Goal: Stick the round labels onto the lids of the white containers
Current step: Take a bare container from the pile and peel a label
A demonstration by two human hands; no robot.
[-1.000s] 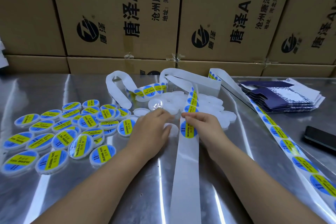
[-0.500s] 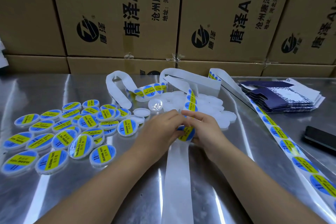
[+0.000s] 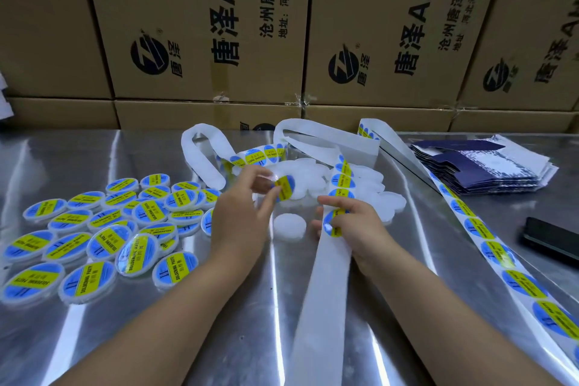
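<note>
My left hand (image 3: 242, 213) pinches a peeled round blue-and-yellow label (image 3: 285, 187) and holds it above the table. A bare white container (image 3: 289, 226) lies just below it, between my hands. My right hand (image 3: 354, 226) grips the white backing strip (image 3: 322, 285), with its fingers curled over the strip's foremost label (image 3: 332, 224). More unlabelled white containers (image 3: 313, 178) are heaped behind my hands. Several labelled containers (image 3: 103, 229) lie in a group at the left.
A second strip of labels (image 3: 507, 269) runs along the right of the metal table (image 3: 78, 338). Flat dark blue cartons (image 3: 482, 166) are stacked at the back right, and a black phone (image 3: 551, 241) lies near the right edge. Cardboard boxes (image 3: 194, 25) stand along the back.
My left hand has peeled a label off the strip and lifted it up and away to the back. My right hand has stayed on the strip, holding it down.
</note>
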